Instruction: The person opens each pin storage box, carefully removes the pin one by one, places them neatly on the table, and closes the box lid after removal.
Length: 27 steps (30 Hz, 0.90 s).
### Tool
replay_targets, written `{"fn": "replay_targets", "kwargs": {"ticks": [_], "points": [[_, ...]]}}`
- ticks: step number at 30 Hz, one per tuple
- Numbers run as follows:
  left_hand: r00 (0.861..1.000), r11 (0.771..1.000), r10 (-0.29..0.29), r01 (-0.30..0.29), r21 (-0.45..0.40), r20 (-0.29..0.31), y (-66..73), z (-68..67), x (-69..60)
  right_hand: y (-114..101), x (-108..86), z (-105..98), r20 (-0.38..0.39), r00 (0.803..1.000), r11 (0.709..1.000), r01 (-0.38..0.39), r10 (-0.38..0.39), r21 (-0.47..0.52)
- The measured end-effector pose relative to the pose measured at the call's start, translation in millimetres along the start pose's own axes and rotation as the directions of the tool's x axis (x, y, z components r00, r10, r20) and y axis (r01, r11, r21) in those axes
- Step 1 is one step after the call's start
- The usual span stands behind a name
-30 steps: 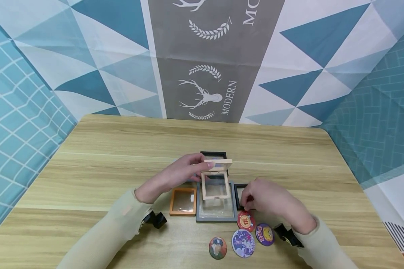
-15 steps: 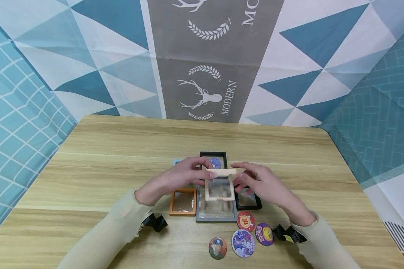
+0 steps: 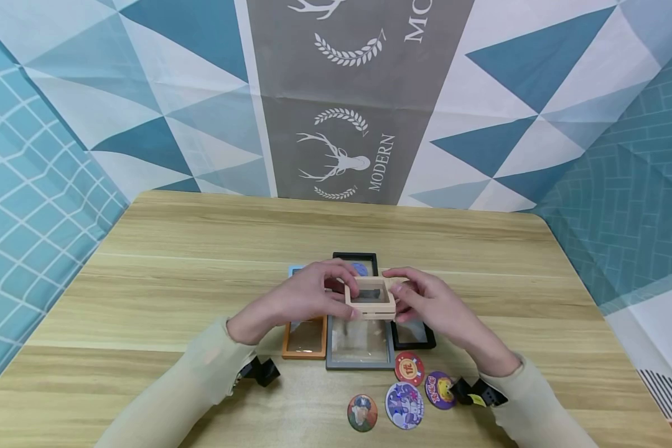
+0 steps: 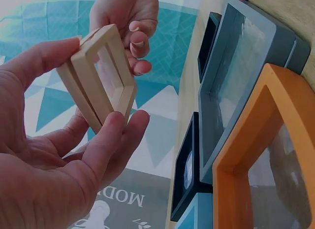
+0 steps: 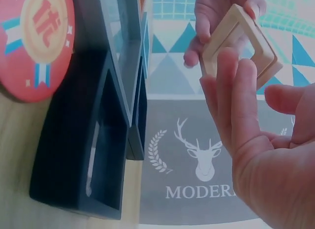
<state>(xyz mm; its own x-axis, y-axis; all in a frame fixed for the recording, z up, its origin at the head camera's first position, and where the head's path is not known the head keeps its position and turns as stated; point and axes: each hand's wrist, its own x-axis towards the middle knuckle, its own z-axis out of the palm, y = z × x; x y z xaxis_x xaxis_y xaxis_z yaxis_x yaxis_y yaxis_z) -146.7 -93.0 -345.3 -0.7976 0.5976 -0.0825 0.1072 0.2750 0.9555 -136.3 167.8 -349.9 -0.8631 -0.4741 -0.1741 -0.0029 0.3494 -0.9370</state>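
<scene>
My left hand (image 3: 308,291) pinches a small beige display frame (image 3: 369,309) by its left side, thumb at the near edge and fingers at the far one. The two halves of this frame (image 4: 91,74) lie folded together, with a thin gap line between them in the left wrist view. It is held above a large grey frame (image 3: 360,363) on the table. My right hand (image 3: 439,305) is at the frame's right side, its fingers (image 5: 243,86) fairly straight and its thumb apart from them. Whether those fingertips touch the frame is hard to tell.
Around the grey frame lie an orange frame (image 3: 305,356), a small black frame (image 3: 414,345), a black frame (image 3: 354,256) holding a blue badge (image 3: 361,269), and a partly covered light-blue frame (image 3: 294,270). Several round badges, one red (image 3: 409,368), lie nearer.
The beige frame was hinged apart and is now folded together and tilted. My right hand left the small black frame and came up beside the beige one. My left hand kept its hold.
</scene>
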Motion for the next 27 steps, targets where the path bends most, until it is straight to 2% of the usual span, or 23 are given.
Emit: {"fn": "replay_targets", "kwargs": {"ticks": [4, 11, 20, 27], "points": [[1.000, 1.000, -0.005, 0.005, 0.003, 0.000, 0.0, 0.2, 1.0, 0.1, 0.1, 1.8, -0.024, 1.000, 1.000, -0.008, 0.008, -0.021], [0.999, 0.999, -0.035, 0.035, -0.024, 0.009, 0.5, 0.3, 0.2, 1.8, 0.7, 2.1, -0.056, 0.998, 1.000, 0.000, 0.001, 0.020], [0.993, 0.979, -0.103, 0.090, -0.181, -0.063, -1.4, 0.5, 4.8, 0.8, -0.7, -1.4, -0.125, 0.992, 1.000, -0.002, 0.003, 0.004], [0.993, 0.982, -0.098, 0.087, -0.168, -0.061, -3.7, 0.3, 5.5, -0.6, -0.5, -0.9, -0.128, 0.992, 1.000, -0.003, 0.000, -0.016]]}}
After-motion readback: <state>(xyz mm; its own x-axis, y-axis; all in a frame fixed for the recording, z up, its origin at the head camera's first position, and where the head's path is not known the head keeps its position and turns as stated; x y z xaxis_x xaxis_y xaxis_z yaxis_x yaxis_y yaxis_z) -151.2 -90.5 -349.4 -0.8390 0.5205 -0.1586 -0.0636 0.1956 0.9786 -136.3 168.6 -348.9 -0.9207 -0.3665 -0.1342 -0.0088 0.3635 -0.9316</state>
